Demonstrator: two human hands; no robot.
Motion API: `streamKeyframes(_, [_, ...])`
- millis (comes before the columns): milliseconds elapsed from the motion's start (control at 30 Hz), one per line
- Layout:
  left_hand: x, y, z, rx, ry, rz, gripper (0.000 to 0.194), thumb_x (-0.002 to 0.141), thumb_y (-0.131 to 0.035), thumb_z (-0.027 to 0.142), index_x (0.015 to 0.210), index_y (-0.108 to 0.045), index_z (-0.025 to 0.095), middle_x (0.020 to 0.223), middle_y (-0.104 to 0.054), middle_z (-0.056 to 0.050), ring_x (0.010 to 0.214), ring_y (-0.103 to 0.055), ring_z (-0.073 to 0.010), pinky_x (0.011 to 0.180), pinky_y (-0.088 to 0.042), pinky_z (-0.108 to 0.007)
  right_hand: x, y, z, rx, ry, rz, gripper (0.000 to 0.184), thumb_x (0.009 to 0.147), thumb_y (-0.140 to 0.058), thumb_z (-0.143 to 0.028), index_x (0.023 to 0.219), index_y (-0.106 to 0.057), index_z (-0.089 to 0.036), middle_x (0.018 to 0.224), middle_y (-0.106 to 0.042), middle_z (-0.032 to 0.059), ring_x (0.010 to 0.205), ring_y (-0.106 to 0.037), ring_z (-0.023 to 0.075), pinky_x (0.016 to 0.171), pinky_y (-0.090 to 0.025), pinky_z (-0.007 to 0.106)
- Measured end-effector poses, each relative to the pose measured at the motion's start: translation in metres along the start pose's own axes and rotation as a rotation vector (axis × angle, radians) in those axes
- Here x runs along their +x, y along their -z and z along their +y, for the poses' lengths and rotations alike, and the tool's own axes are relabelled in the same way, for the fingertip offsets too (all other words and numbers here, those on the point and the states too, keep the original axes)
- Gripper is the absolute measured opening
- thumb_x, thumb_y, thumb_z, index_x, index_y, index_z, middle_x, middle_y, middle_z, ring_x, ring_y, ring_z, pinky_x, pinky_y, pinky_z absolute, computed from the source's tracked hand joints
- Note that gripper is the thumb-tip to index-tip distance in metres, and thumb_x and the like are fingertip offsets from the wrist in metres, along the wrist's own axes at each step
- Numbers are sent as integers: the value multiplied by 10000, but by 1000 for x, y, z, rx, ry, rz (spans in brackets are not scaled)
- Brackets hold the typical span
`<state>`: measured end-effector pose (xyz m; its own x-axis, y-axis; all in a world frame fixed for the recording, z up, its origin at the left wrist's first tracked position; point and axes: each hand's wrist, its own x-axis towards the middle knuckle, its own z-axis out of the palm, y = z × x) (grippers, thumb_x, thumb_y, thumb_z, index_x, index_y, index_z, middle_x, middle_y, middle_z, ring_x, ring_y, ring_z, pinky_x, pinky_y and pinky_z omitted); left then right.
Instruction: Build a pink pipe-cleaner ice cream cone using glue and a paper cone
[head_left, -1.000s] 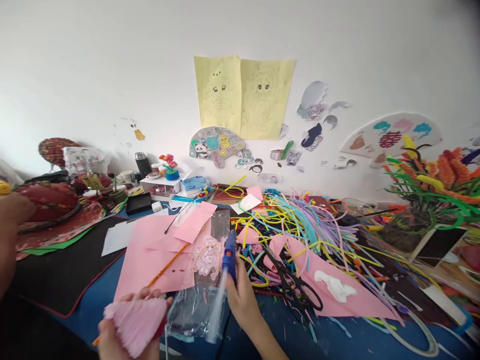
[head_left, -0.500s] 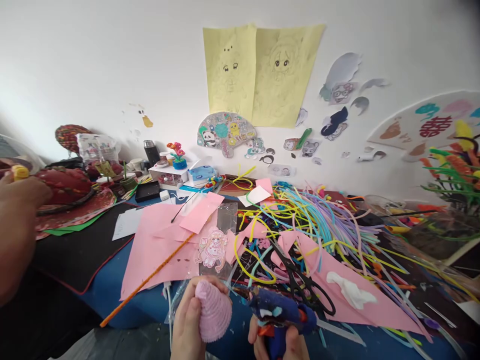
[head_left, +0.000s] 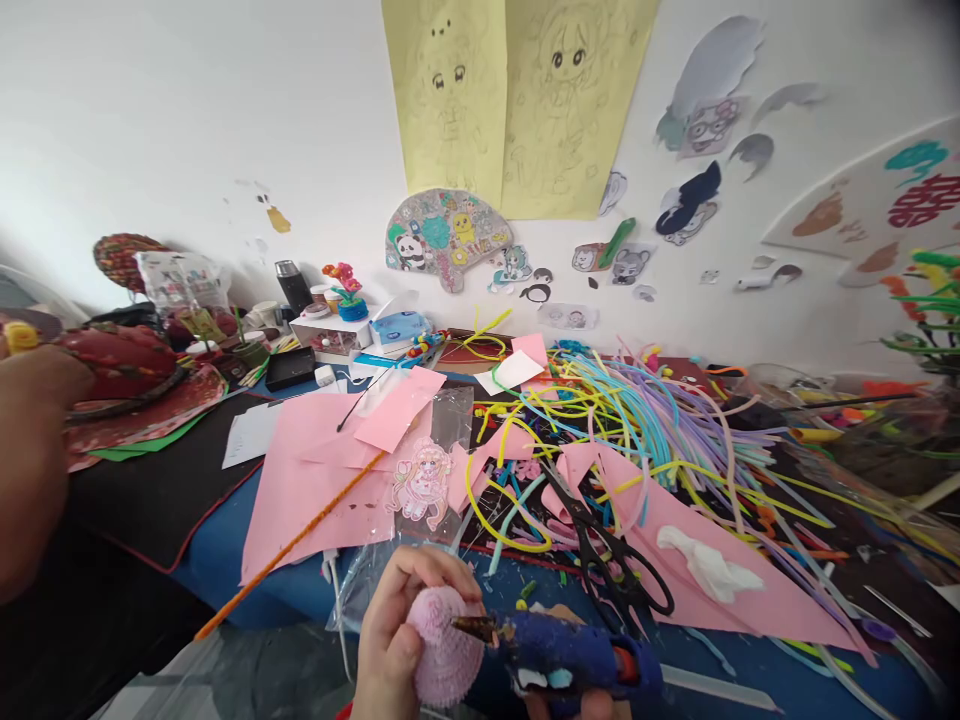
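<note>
My left hand point(head_left: 388, 632) is wrapped around a pale pink coiled chenille-stem cone point(head_left: 448, 662), low in the centre of the view. Its rounded tip faces up and towards me. In my right hand point(head_left: 589, 706), mostly hidden at the bottom edge, is a blue hot glue gun point(head_left: 574, 648) with a glue stick point(head_left: 720, 688) jutting out behind. The gun's dark metal nozzle point(head_left: 475, 628) points left and overlaps the cone's side near the tip; whether it touches I cannot tell.
Black scissors point(head_left: 611, 555) lie beyond the glue gun. Pink sheets point(head_left: 289, 470), an orange stem point(head_left: 292, 545), a clear bag with a cartoon girl cutout point(head_left: 424, 485) and piled chenille stems point(head_left: 660, 430) cover the table. At left, another person's hand point(head_left: 52, 380) works beside a red hat.
The glue gun has swung left, bringing its nozzle over the pink cone. The cone has tilted with its tip more towards me, and my view has dipped slightly.
</note>
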<state>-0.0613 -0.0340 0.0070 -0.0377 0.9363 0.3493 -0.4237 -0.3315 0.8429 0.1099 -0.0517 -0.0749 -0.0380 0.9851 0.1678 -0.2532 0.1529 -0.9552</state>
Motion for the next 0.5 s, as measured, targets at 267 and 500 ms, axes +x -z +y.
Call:
streamKeyframes(267, [-2,-1,-1,-3,-25,-41,358,873,-600,600,975,-603,257,887,-662,-12,780,-597,-191,682,-514,-300,10,5,0,-134,189,91,345,968,-556,-511,1038,-662,-191,920,-703,37,737,-664,147,648,-574,304])
streamKeyframes(500, [-3,0,-2,35,-64,-46,358,870,-614,591,1007,-594,260,909,-644,-17,814,-589,-199,695,-529,-315,25,-3,-8,-240,239,156,272,968,-590,-439,1062,-670,-197,1038,-711,49,871,-688,173,758,-586,336])
